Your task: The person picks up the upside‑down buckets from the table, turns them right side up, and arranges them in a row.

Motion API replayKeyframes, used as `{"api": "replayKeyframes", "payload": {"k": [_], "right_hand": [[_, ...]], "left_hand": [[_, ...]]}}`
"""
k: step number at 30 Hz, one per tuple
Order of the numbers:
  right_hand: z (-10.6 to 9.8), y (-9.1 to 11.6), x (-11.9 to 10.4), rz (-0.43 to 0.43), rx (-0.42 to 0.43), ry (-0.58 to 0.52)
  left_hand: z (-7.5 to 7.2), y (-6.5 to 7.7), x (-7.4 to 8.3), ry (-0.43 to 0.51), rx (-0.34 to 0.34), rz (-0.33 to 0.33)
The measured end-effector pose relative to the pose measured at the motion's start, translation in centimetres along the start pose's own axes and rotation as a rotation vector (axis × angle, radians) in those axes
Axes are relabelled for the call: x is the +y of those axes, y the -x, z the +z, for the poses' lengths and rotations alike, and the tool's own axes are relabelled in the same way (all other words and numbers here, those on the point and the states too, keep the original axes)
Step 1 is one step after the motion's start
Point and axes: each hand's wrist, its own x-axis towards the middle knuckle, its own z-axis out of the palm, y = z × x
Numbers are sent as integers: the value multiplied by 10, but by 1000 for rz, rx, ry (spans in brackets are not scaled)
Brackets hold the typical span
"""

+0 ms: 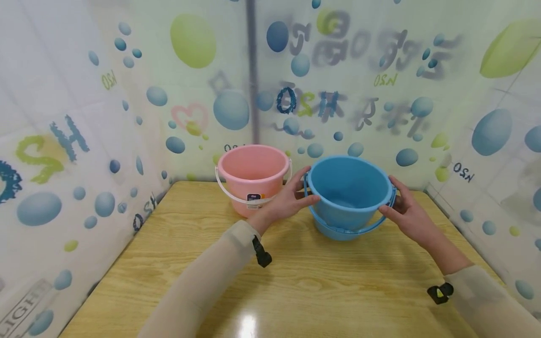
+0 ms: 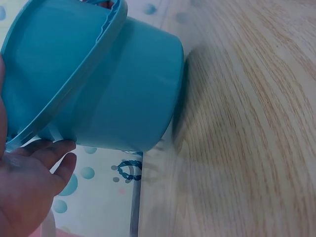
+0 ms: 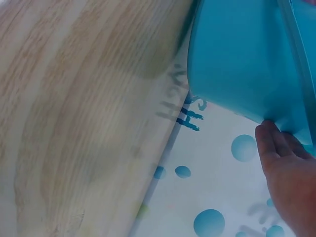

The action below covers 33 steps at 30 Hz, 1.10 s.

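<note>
A blue bucket [image 1: 348, 211] is held between both hands at the right of the table, its mouth facing up and towards me. My left hand [image 1: 287, 199] grips the left side of its rim, thumb at the front edge and fingers against the outer wall. On the opposite side my right hand [image 1: 412, 218] holds the rim the same way. The blue handle [image 1: 372, 227] hangs down across the bucket's front. Both wrist views show the fingers on the outer wall. Whether the base touches the table, I cannot tell.
A pink bucket [image 1: 236, 188] with a white handle [image 1: 223, 184] and a dark label [image 1: 254, 197] stands upright to the left, partly behind my left hand. Beneath is a wood-grain table [image 1: 321, 291]. Printed curtains [image 1: 203, 84] close in the back and sides.
</note>
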Motion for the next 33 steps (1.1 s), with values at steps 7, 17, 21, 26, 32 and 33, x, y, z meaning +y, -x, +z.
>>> {"api": "replayKeyframes", "payload": {"k": [7,17,21,26,32,33], "right_hand": [[1,2,7,31,-25,3],[0,0,14,69,-55,-78],[0,-4,17,63,-35,-91],[1,-16,22,101,-30,-52],[3,-26,26,112,-14,-47],[2,-27,27,113,-11,-46]], "left_hand": [[1,-2,-5,-44,8,-16],[7,-5,-11,-106,69,-51],[11,-8,-10,-97,122,-97],[11,-15,-11,-83,179,-127],[13,-24,-15,-94,203,-127],[13,-25,-16,-96,206,-127]]}}
